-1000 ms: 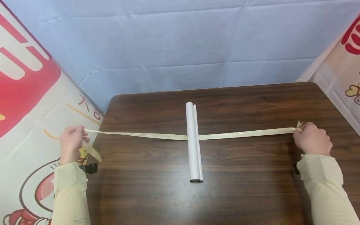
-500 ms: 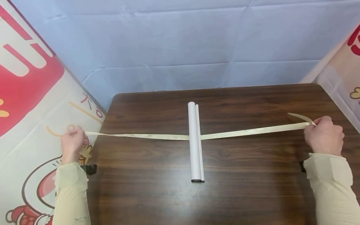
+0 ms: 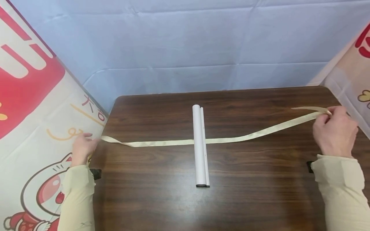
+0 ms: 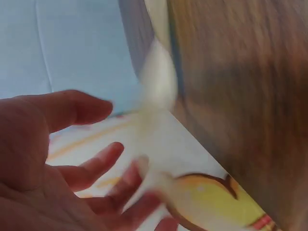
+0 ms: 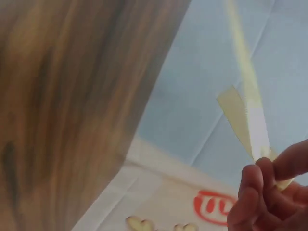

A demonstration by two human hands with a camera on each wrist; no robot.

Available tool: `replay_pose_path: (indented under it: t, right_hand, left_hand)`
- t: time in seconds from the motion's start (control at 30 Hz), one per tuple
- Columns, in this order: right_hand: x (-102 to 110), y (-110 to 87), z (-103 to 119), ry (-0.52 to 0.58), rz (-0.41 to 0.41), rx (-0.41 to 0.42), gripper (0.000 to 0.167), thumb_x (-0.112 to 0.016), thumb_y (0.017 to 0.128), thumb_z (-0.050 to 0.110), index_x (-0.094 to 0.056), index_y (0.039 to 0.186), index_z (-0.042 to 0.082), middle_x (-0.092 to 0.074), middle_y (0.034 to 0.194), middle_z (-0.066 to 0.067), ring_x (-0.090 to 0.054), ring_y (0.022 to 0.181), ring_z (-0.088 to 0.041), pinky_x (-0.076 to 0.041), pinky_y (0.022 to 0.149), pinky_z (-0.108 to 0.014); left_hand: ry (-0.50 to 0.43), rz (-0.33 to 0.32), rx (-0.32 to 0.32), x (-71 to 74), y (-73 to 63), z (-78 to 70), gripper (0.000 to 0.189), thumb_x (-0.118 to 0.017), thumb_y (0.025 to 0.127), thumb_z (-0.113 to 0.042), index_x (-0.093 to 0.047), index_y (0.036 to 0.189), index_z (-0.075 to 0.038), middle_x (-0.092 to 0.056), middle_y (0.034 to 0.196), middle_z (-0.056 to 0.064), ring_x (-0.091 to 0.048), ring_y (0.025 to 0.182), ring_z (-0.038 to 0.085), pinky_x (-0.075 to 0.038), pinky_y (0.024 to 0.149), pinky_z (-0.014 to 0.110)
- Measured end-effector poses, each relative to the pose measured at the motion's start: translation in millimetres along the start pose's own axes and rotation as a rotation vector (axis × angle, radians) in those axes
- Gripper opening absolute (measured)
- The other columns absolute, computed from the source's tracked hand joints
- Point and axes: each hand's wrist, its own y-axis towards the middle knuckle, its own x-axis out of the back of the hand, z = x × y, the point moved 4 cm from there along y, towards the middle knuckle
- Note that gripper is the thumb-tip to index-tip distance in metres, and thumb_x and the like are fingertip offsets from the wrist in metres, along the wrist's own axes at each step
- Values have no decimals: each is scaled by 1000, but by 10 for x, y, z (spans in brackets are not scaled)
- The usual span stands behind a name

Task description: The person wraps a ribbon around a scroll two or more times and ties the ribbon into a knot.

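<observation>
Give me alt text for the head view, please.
The right hand pinches a cream ribbon near one end; it runs under a white roll on a brown wooden table. The left hand is at the ribbon's other end, contact unclear.

Brn wood-grain tbl point(image 3: 150, 199): wht roll point(image 3: 198, 147) nr ctr, over ribbon point(image 3: 167, 143).

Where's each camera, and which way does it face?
Head: worn on the head, facing forward and down at the table, white roll and ribbon; left hand and right hand show.
Left wrist: worn there, facing the left hand and blurred ribbon.
Right wrist: worn there, facing the right hand pinching the ribbon.
Wrist views share ribbon, table, blue backdrop.
</observation>
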Motion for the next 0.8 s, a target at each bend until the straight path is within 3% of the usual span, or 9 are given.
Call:
replay_pose_path:
  t: [0.1, 0.2, 0.33, 0.43, 0.5, 0.6, 0.67, 0.73, 0.8]
  right_hand:
    - [-48, -48, 186, 12, 2, 113, 38, -37, 94, 18, -57, 114, -8, -59, 102, -37, -48, 93, -62, -33, 77, -66]
    - [-135, -136, 408, 19, 55, 243, 33, -39, 95, 17, -59, 109, -5, -60, 100, -34, -51, 90, -60, -34, 72, -65]
    - [-299, -346, 743, 49, 134, 429, 28, -44, 94, 14, -63, 107, 0, -62, 99, -28, -55, 87, -54, -37, 67, -64]
    - [-411, -537, 1003, 95, 172, 540, 27, -47, 92, 11, -66, 108, 2, -65, 98, -22, -59, 83, -47, -41, 65, -61]
    - [-471, -660, 1172, 132, 190, 604, 27, -48, 90, 8, -67, 110, 3, -66, 99, -19, -61, 81, -42, -44, 64, -58]
    - [-548, -834, 1399, 198, 215, 700, 30, -49, 89, 5, -66, 114, 2, -68, 99, -16, -61, 75, -33, -47, 63, -50]
    - [-584, -942, 1527, 233, 245, 764, 34, -50, 89, 4, -63, 120, 2, -68, 102, -15, -60, 75, -27, -48, 64, -44]
    - [-611, -1042, 1635, 261, 287, 819, 38, -50, 89, 4, -59, 126, 2, -67, 94, -11, -56, 71, -22, -47, 62, -38]
    - [-628, -1133, 1721, 284, 329, 862, 42, -51, 88, 4, -54, 131, 3, -64, 86, -7, -54, 68, -17, -45, 60, -32]
  left_hand:
    - [115, 26, -19, -38, -18, -147, 62, -57, 89, -32, -42, 138, 4, -40, 139, 36, -36, 128, 56, -29, 93, 75]
    - [159, 45, -97, -108, -52, -373, 64, -59, 89, -36, -43, 138, 1, -36, 142, 36, -28, 131, 56, -26, 95, 75]
    - [107, 50, -332, -241, -191, -815, 53, -60, 91, -30, -50, 131, 4, -51, 130, 33, -45, 122, 49, -36, 97, 61]
    - [37, 84, -488, -371, -385, -1222, 44, -60, 93, -27, -55, 128, -1, -65, 113, 24, -61, 101, 39, -46, 88, 51]
    - [-6, 131, -581, -469, -549, -1509, 40, -60, 94, -28, -56, 129, -9, -69, 98, 15, -64, 84, 29, -50, 77, 44]
    - [-92, 250, -713, -644, -826, -1907, 38, -60, 95, -27, -55, 132, -20, -69, 82, 3, -60, 66, 17, -48, 63, 35]
    - [-178, 363, -758, -764, -1010, -2127, 38, -59, 96, -26, -54, 134, -23, -69, 76, 2, -61, 63, 14, -47, 60, 32]
    - [-290, 497, -752, -896, -1161, -2291, 40, -58, 97, -22, -51, 137, -23, -71, 77, 7, -64, 63, 15, -49, 59, 31]
    - [-408, 619, -706, -1033, -1266, -2405, 44, -55, 97, -16, -46, 140, -22, -74, 85, 14, -68, 67, 19, -50, 61, 30]
